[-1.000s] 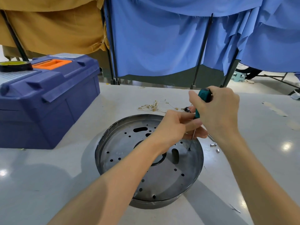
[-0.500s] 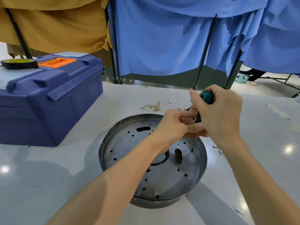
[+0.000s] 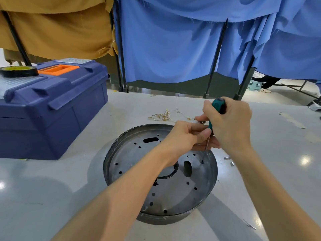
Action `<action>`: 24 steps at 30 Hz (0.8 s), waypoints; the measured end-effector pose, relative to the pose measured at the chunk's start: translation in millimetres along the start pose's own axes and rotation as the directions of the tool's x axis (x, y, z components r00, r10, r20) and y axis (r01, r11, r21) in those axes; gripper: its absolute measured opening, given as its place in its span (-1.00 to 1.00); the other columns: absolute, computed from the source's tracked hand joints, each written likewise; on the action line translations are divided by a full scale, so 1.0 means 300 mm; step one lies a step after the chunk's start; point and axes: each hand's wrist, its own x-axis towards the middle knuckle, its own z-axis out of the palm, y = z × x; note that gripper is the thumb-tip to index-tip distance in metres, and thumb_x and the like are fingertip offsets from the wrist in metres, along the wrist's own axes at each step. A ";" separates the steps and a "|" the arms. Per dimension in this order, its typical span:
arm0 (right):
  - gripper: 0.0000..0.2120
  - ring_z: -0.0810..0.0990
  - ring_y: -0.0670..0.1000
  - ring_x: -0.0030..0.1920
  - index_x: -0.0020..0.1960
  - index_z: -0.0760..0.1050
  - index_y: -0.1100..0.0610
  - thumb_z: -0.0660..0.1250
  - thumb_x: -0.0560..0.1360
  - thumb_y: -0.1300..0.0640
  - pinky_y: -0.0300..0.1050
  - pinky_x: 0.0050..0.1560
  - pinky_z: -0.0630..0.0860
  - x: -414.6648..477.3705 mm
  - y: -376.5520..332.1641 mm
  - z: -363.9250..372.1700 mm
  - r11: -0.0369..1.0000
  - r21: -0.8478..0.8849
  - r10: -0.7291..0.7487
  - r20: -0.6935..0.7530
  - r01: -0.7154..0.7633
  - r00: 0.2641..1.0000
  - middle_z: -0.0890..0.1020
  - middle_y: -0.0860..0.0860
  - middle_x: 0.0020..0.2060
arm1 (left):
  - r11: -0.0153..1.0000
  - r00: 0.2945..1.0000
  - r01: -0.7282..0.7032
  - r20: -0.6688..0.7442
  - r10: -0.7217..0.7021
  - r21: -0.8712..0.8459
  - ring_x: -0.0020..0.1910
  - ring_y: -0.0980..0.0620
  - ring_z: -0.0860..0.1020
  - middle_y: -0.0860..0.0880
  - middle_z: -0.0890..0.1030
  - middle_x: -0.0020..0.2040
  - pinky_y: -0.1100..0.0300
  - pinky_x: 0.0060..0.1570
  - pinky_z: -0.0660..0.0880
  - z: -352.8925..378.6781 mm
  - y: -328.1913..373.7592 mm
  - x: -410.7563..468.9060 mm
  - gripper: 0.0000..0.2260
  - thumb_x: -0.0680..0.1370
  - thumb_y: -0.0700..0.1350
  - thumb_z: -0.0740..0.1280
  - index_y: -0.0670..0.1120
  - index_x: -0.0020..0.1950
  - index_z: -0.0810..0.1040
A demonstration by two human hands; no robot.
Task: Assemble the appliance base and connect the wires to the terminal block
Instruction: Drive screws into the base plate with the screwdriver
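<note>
The left hand reaches in over the round metal appliance base with its fingers curled, the tips bunched on the thin shaft of a screwdriver just under the handle, pinching it. Far left on the grey table stands a dark blue toolbox, lid closed, with an orange handle recess on top and a roll of black tape lying flat on the lid near its left end. The base sits right of the toolbox and apart from it, in the middle of the table, open side up: a shallow pan with a low rim, its floor pierced by many small round holes, 2 oblong slots and a large central opening edged by a black ring, partly hidden by the left forearm. Just behind the base's far rim lies a loose tangle of thin pale wires with brass terminals. The screwdriver stands nearly upright over the right part of the pan, its tip set in 1 small hole by the rim. The right hand is wrapped round the teal handle from the right, gripping it firmly. Right of the base, 2 small metal pieces lie on the table. Mustard cloth and blue curtains hang behind.
</note>
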 end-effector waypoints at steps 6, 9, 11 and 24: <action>-0.66 0.32 -0.04 -0.51 -0.37 0.38 0.15 0.36 0.52 0.06 -0.46 -0.30 0.27 -0.034 -0.032 0.014 0.978 -0.208 -0.057 -0.181 0.019 0.982 0.34 -0.17 -0.57 | 0.998 0.995 -0.043 -0.084 0.047 0.048 -0.12 0.03 0.69 -0.07 0.72 -0.12 0.23 -0.11 0.61 -0.005 0.019 -0.011 -0.77 0.47 -0.38 0.42 -0.21 0.11 0.64; -0.65 0.51 -0.08 -0.54 -0.38 0.45 0.19 0.37 0.51 0.05 -0.24 -0.28 0.46 -0.005 -0.034 -0.034 0.997 0.063 0.061 -0.117 -0.054 0.991 0.54 -0.06 -0.60 | 0.983 0.988 -0.024 -0.144 0.050 0.182 -0.28 0.05 0.67 -0.03 0.69 -0.26 0.24 -0.21 0.61 -0.007 0.046 -0.019 -0.84 0.43 -0.41 0.46 -0.21 -0.05 0.66; -0.69 0.63 -0.05 -0.51 -0.30 0.49 0.22 0.36 0.52 0.04 -0.11 -0.36 0.55 0.028 -0.040 -0.095 0.967 0.236 0.138 -0.162 -0.097 0.977 0.62 0.03 -0.54 | 0.909 0.979 0.013 -0.191 0.074 0.416 -0.32 0.05 0.64 -0.04 0.67 -0.29 0.23 -0.26 0.61 -0.014 0.068 -0.020 -0.91 0.45 -0.32 0.48 -0.17 -0.11 0.66; -0.79 0.47 0.00 -0.63 -0.24 0.49 0.22 0.32 0.54 0.16 0.25 -0.22 0.61 0.095 0.067 -0.216 0.941 0.161 0.298 0.031 -0.299 0.954 0.50 0.01 -0.62 | -0.004 0.993 0.079 -0.079 -0.086 0.997 0.14 -0.09 0.22 -0.05 0.29 0.04 -0.01 0.16 0.21 0.175 0.012 -0.147 -0.47 0.45 0.40 0.24 -0.10 -0.11 0.48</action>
